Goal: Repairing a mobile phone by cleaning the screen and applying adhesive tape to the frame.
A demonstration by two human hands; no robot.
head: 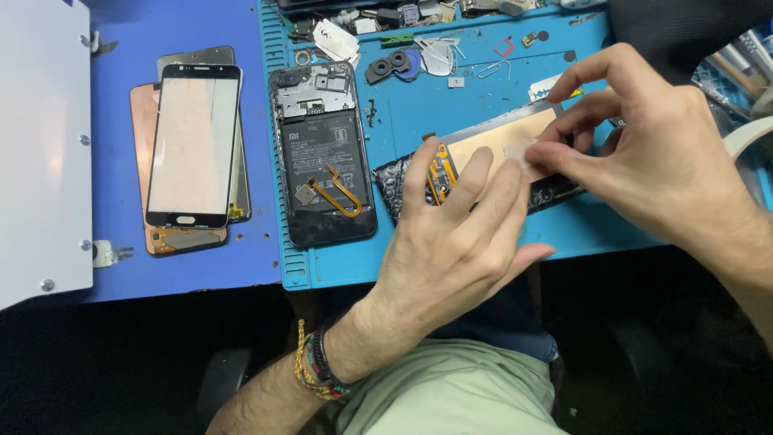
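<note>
1. Copper-backed flat screen panel (491, 138), centre-right of frame: near end and lower edge hidden behind left hand (451, 242) and right hand (652, 153).
2. White metal plate (40, 145), upper left: cut off by left and top edges.
3. Small silver and black loose parts (403, 32) along top centre: too small to ID.
4. Right forearm cut off at right edge.

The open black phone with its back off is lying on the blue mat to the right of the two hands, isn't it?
Not quite. The head view shows the open black phone with its back off lying on the blue mat, but to the left of the left hand and right hand, not the right.
</note>
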